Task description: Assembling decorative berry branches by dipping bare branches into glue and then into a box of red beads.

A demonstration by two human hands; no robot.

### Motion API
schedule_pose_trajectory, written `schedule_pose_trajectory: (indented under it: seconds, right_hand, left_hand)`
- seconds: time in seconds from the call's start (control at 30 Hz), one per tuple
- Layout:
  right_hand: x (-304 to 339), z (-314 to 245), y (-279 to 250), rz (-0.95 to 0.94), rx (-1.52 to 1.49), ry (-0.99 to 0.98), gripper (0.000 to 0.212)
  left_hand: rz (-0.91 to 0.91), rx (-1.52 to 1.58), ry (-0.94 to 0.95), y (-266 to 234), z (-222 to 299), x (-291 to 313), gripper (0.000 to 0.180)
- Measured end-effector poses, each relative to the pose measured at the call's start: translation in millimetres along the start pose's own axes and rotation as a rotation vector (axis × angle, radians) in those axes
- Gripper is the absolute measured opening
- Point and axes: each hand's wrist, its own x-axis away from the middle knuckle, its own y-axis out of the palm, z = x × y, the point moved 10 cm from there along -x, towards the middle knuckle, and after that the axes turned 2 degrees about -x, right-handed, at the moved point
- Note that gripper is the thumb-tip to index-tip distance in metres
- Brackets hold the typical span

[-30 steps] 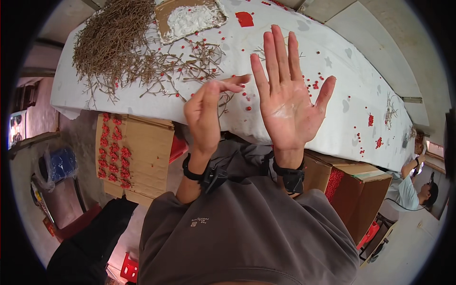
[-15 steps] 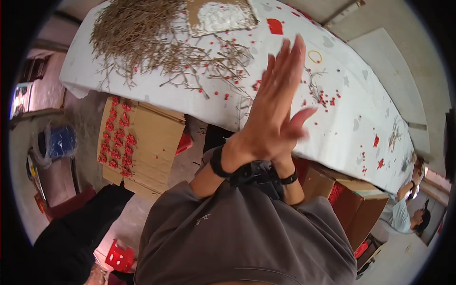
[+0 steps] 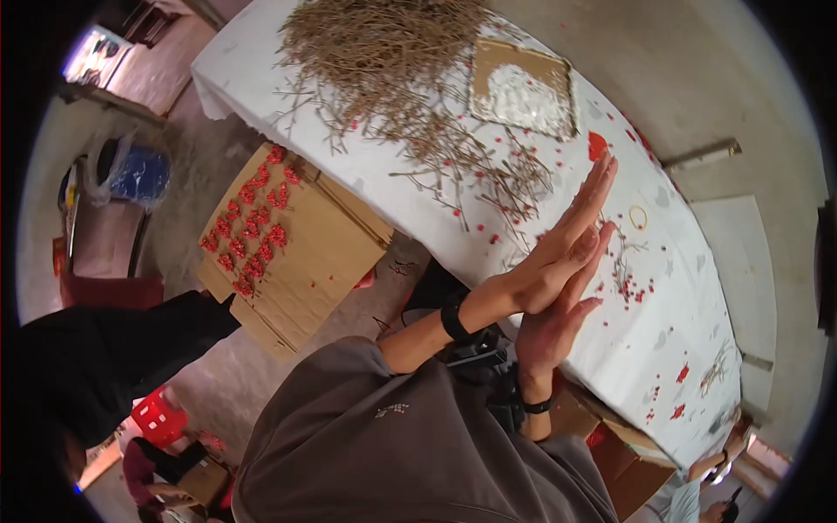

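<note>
The left hand (image 3: 558, 253) is being held flat over the right hand (image 3: 545, 336), both unclenched with fingers extended toward the upper right; the right palm is being partly hidden, and whether anything is being kept between the palms cannot be told. A thin branched twig (image 3: 622, 264) is being borne by the white tablecloth (image 3: 628, 375) just right of the fingers, its long axis being aligned roughly up and down the view, its lower end being crowded by red beads (image 3: 639, 295); its finest tips are being blurred; the twig heap (image 3: 392, 44) is being cut off by the upper edge.
</note>
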Motion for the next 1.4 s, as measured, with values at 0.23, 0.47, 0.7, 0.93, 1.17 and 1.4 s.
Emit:
schedule_pose_trajectory:
  seconds: [0.23,0.47,0.7,0.93,1.17,1.4]
  right_hand:
    - [-37,-2,-41,-0.129,-0.070,0.022,0.080]
    - [-65,-4,-100,0.030,0.341,0.047,0.060]
    - [-73,16,-110,0.111,0.359,0.188,0.041]
    - [-71,28,-118,0.131,0.358,0.230,0.038]
    - [-66,22,-116,0.146,0.353,0.214,0.037]
    - [-47,19,-136,0.169,0.338,0.243,0.038]
  left_hand:
    - [0.389,-0.369,-0.088,-177,20,9,0.066]
    - [0.275,-1.494,-0.165,-357,14,-55,0.038]
    - [0.051,-1.453,-0.479,-399,-41,-86,0.022]
    - [0.140,-1.410,-0.323,-391,-10,-93,0.020]
    - [-0.021,-1.450,-0.335,-359,-46,-101,0.021]
    - [0.205,-1.122,-0.054,-378,19,-100,0.024]
